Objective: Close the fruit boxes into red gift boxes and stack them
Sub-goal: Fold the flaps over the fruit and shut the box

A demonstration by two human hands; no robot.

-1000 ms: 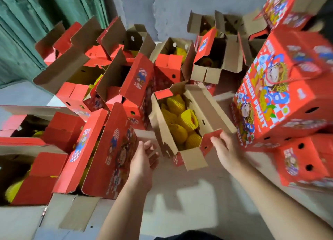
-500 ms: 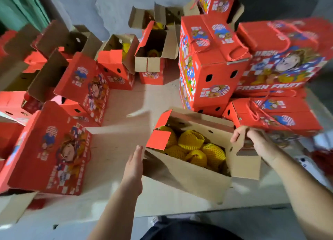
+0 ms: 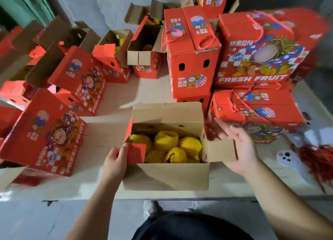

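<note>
An open fruit box (image 3: 165,175) stands at the table's front edge, its four flaps spread and fruit in yellow foam nets (image 3: 166,141) inside. My left hand (image 3: 115,163) grips the left side flap (image 3: 137,152), whose red outer face shows. My right hand (image 3: 237,149) is open, palm up, with straight fingers under the right side flap (image 3: 221,150). Closed red gift boxes (image 3: 193,59) printed FRESH FRUIT are stacked at the right behind the open box.
Several open red boxes (image 3: 77,81) with raised flaps crowd the left and back of the table (image 3: 108,128). A white phone (image 3: 286,157) and a bundle of red cord (image 3: 319,158) lie at the right. Shoes show below the table edge.
The open box has been pulled to the front edge and squared up. My left hand now holds the left flap; my right hand has let go of the right flap and opened.
</note>
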